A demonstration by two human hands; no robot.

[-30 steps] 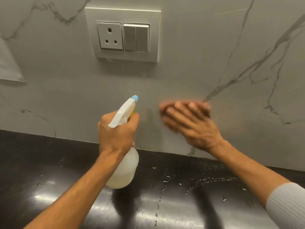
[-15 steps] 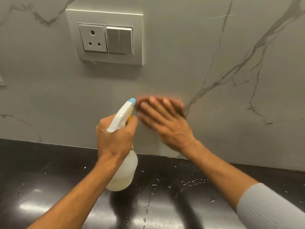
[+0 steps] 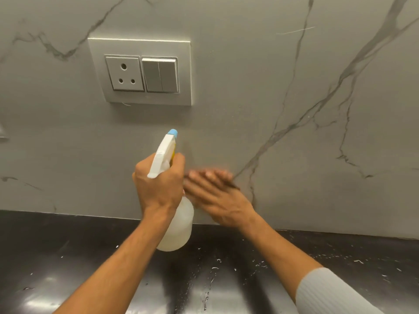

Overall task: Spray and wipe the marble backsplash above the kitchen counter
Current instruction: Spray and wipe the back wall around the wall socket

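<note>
Backsplash (image 3: 260,91): grey veined marble, rising from black counter (image 3: 68,257). Right hand (image 3: 215,196) flat, fingers spread, pressed to it low down, blurred; any cloth beneath not discernible. Left hand (image 3: 158,184) wrapped around bottle (image 3: 178,227) neck, just beside. Droplets on counter. Socket plate (image 3: 140,71) above.

No readable text, labels or numbers show anywhere on these surfaces
</note>
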